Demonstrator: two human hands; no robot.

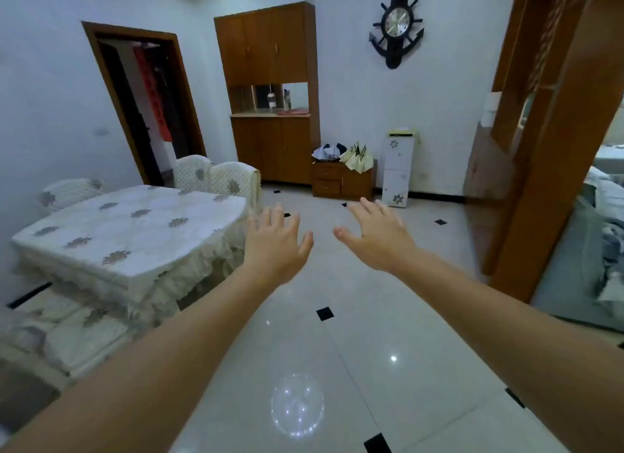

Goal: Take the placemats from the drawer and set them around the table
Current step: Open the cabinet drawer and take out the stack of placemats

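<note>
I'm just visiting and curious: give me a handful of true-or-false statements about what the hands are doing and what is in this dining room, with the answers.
1. Both the left hand and the right hand are held out empty with fingers spread. True.
2. Placemats already lie on the dining table with the white flowered tablecloth. False: only the cloth shows on it.
3. The small brown wooden drawer cabinet by the far wall has its drawers closed. True.
4. The dark anchor-shaped wall clock hangs above the dining table. False: it hangs on the far wall to the right, above the small cabinet.
5. The left hand rests on the table. False: it is in the air beside the table.
</note>
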